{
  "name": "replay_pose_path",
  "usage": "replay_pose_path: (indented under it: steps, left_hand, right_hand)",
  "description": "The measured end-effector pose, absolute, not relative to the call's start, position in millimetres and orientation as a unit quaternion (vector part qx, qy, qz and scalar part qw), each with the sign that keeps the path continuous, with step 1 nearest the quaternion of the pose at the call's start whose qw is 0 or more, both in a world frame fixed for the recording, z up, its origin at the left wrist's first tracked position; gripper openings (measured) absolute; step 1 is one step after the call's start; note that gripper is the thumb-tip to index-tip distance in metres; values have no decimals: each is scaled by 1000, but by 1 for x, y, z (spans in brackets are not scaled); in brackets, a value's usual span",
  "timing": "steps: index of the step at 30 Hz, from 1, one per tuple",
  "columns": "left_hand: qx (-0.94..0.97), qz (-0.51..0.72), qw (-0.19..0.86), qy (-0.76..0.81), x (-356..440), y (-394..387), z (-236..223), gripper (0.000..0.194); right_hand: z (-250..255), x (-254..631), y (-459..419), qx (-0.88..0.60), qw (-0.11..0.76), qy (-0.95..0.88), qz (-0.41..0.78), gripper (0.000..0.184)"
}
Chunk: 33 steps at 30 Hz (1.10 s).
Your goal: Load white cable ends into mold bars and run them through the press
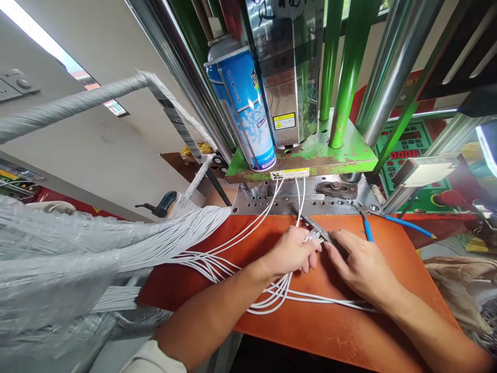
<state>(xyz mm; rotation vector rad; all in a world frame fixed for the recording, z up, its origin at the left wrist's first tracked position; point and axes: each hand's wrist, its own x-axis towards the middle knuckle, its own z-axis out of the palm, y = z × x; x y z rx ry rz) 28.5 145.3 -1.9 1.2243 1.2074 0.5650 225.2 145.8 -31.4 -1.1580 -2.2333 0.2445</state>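
Observation:
My left hand (295,251) is closed around a bunch of white cables (277,298), whose clear plugs (315,237) stick out past the fingertips. Right beside it, my right hand (361,264) has its thumb and fingers at the lower end of a slim metal bar (316,224) with notches along it. That bar lies slanted toward the press; the grip on its end is partly hidden. Further white cables (250,225) run from the left bundle to under the green press plate (303,160). Blue-handled pliers (368,228) lie right of my right hand.
A blue spray can (244,109) stands on the green plate. Below sits a drilled metal bed (252,202) with a steel clamp (336,189). A wrapped cable bundle (77,254) fills the left. The orange work board (330,331) lies under my hands; a control panel (407,137) is at right.

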Motion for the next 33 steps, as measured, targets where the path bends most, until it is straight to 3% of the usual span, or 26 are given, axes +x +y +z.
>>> replay_pose_path:
  steps: [2,6,11,17,22,26,28,33]
  left_hand:
    - [541,241,620,514,23,150,0,29]
    - [581,286,505,571,13,157,0,32]
    - [562,238,548,572,15,158,-1,32]
    - [582,252,514,577,19,158,-1,33]
    - [583,229,556,547,13,160,1,31]
    - [654,269,363,607,1,168,0,31]
    - [667,265,316,621,-2,170,-1,29]
    - [633,197,427,616,-3,171,2,25]
  right_hand:
    - [-30,226,147,-452,325,-822,119,23]
    - [-30,227,148,-472,347,-801,121,21]
    - [-32,226,148,-457,329,-821,98,21]
    - [-32,226,148,-427,296,-849,94,24]
    - [-30,226,147,-438,327,-832,100,21]
    - [-31,227,147,-475,344,-804,97,20]
    - [-31,227,148,-476,345,-803,99,20]
    - [-32,226,149,-462,335,-816,95,19]
